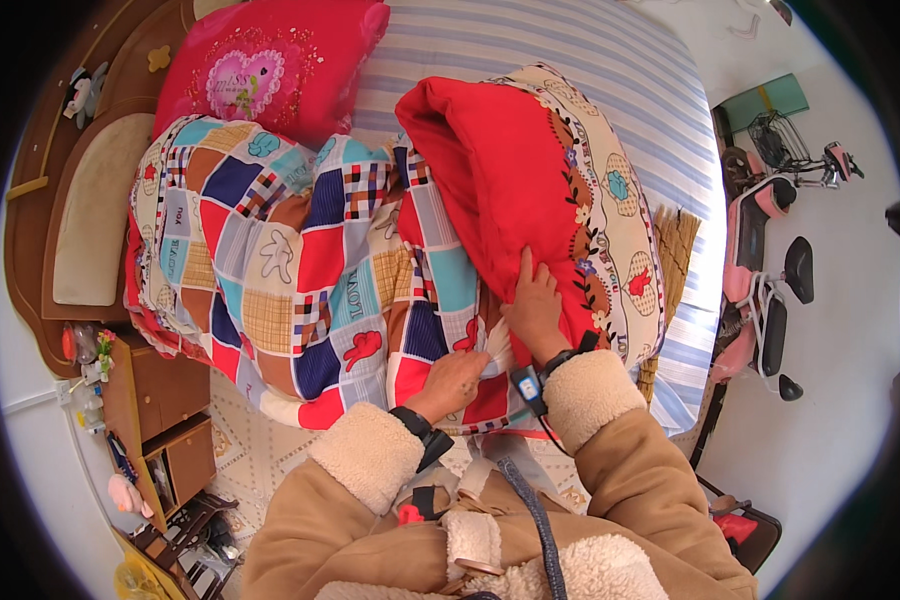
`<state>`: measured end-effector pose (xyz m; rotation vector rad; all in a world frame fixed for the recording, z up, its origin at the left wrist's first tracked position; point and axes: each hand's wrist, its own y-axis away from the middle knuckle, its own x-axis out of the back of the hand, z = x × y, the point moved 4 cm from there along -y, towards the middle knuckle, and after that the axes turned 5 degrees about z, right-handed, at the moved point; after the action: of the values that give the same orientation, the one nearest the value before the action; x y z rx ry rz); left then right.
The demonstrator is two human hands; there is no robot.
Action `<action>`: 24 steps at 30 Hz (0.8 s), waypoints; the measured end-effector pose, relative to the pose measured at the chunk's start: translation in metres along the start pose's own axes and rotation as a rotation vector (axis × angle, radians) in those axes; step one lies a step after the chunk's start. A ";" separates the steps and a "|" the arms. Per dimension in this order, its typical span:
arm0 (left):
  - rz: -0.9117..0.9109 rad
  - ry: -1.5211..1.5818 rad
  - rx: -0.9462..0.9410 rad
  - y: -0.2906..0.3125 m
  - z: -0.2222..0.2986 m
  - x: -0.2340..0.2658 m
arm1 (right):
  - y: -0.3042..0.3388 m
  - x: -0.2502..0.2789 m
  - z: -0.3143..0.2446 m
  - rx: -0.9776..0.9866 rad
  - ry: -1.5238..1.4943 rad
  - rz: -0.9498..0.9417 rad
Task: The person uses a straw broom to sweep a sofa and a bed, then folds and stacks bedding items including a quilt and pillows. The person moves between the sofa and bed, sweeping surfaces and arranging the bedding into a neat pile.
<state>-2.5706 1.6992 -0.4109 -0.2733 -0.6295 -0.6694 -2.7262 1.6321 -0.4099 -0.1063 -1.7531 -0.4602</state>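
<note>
A thick patchwork quilt (342, 255) in red, blue, brown and white lies bunched on the bed. Its right part is folded over, showing a plain red underside (490, 160) and a cream printed border. My left hand (452, 385) is at the quilt's near edge, its fingers curled against the patterned fabric; the fingertips are partly hidden. Just right of it and farther up, my right hand (537, 305) rests on the red fold, fingers stretched out with the index finger pointing away from me. Dark bands circle both my wrists.
A red pillow (270, 75) with a heart print lies at the far left, beside the brown padded headboard (105, 210). A striped sheet (530, 38) covers the mattress. Left stands a wooden bedside cabinet (170, 390); a pink scooter (760, 240) stands right of the bed.
</note>
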 end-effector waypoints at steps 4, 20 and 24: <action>0.031 0.040 0.002 0.005 -0.002 0.012 | -0.007 0.025 0.033 -0.117 -0.148 0.021; 0.056 0.314 0.109 0.109 0.013 0.166 | 0.156 0.200 0.106 -0.007 -0.922 0.360; 0.062 0.387 0.107 0.145 0.036 0.175 | 0.220 0.240 0.115 0.018 -0.889 0.475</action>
<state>-2.3857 1.7384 -0.2794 -0.0595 -0.2831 -0.6059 -2.8201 1.8326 -0.1447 -0.7938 -2.4903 -0.0236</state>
